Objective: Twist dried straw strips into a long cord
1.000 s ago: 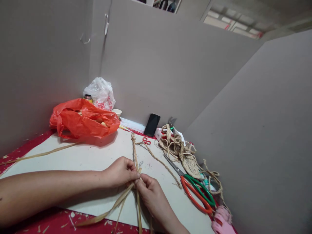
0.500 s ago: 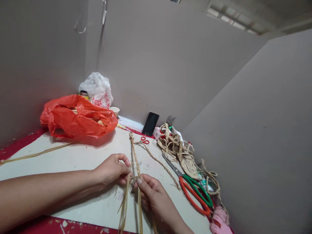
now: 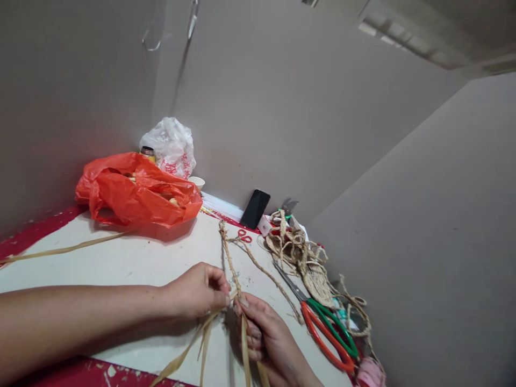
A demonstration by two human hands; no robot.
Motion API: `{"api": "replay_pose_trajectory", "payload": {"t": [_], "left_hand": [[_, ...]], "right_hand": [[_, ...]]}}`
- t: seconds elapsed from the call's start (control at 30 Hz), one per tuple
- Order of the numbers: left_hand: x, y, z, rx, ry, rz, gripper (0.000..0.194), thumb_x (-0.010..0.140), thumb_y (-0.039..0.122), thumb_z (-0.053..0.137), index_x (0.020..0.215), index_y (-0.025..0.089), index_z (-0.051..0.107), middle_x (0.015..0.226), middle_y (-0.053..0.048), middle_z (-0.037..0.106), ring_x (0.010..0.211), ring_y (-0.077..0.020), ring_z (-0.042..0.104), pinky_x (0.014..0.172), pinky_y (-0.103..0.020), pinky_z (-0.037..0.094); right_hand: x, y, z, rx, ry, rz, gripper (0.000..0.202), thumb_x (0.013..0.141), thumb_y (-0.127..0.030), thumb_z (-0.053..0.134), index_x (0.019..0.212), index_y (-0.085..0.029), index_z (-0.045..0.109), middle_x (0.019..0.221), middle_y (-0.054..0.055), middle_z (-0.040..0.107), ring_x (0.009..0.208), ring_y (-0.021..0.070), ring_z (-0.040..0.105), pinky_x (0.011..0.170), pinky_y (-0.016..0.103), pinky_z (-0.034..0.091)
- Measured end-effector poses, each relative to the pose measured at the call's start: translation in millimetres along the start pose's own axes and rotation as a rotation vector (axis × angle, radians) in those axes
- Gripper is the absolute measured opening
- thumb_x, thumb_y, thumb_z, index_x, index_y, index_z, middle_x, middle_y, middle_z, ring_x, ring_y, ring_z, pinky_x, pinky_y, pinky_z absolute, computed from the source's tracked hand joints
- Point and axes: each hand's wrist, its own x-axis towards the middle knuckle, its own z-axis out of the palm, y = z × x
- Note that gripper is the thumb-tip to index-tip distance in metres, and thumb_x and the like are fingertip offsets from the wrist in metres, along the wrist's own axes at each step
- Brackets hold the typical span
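Head view: cord runs forward from right hand.

Looks like a small craft workshop corner: grey walls, red tabletop littered with scraps. Big scissors and heaped braided rope right, fibre cord worked mid-table.

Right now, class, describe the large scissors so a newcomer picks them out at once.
Start at the white board on the red tabletop. On its right side, beyond the right hand, the large scissors lie beside a heap of pale cord. Their green and orange handles set them apart from the small red loops farther back.
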Motion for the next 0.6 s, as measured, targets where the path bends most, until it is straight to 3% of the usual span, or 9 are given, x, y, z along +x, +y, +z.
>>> {"api": "replay_pose_trajectory", "payload": {"t": [0.1,0.23,0.4,0.5,0.6], "left_hand": [[0.3,-2.0,1.5,-0.023,-0.073,-0.002,0.011,0.06,0.019,0.06,0.064,0.014,0.051,0.056,0.003,0.053,0.053,-0.008,0.047,0.052,-0.02,0.034],[-1.3,0.7,4.7,-0.11,-0.132,-0.102,0.01,0.064,0.019,0.055,0.068,0.017,0.046,0.049,0.003,0.053,0.042,-0.0099,0.049,0.044,-0.022,0.038],[-1.6,4.7,2.8,-0.11,-0.145,-0.136,0.017,0.063,0.016,0.054,0.077,0.018,0.045,0.044,0.005,0.053,0.031,-0.0077,0.041,0.034,-0.019,0.036],[-0.5,4.6,1.8,-0.155,-0.143,-0.166,0.025,0.062,0.016,0.057,0.085,0.018,0.047,0.046,0.005,0.055,0.032,-0.0088,0.044,0.035,-0.02,0.038],[0.8,3.3,2.1,-0.155,-0.15,-0.209,0.017,0.062,0.018,0.058,0.077,0.016,0.051,0.043,0.002,0.055,0.033,-0.0091,0.045,0.037,-0.02,0.038]], "right_hand": [[0.6,-1.0,-1.1,0.019,-0.022,0.03,0.025,0.074,-0.033,0.069,0.073,-0.017,0.051,0.044,-0.013,0.024,0.036,0.0001,0.009,0.034,0.013,0.008],[1.5,-1.7,-1.1,0.008,-0.051,0.042,0.025,0.075,-0.033,0.068,0.071,-0.016,0.051,0.044,-0.012,0.025,0.036,0.0001,0.009,0.033,0.013,0.008],[1.9,-0.6,-1.2,0.004,-0.092,0.038,0.024,0.079,-0.033,0.065,0.071,-0.015,0.051,0.045,-0.012,0.025,0.036,0.0003,0.009,0.034,0.013,0.008],[2.0,1.0,-1.5,-0.033,-0.094,0.027,0.025,0.079,-0.035,0.063,0.071,-0.015,0.052,0.045,-0.012,0.024,0.036,0.0005,0.009,0.034,0.014,0.008],[2.1,3.1,-0.7,-0.103,-0.042,0.006,0.028,0.079,-0.038,0.064,0.068,-0.015,0.05,0.044,-0.012,0.026,0.036,0.0009,0.011,0.035,0.015,0.008]]}}
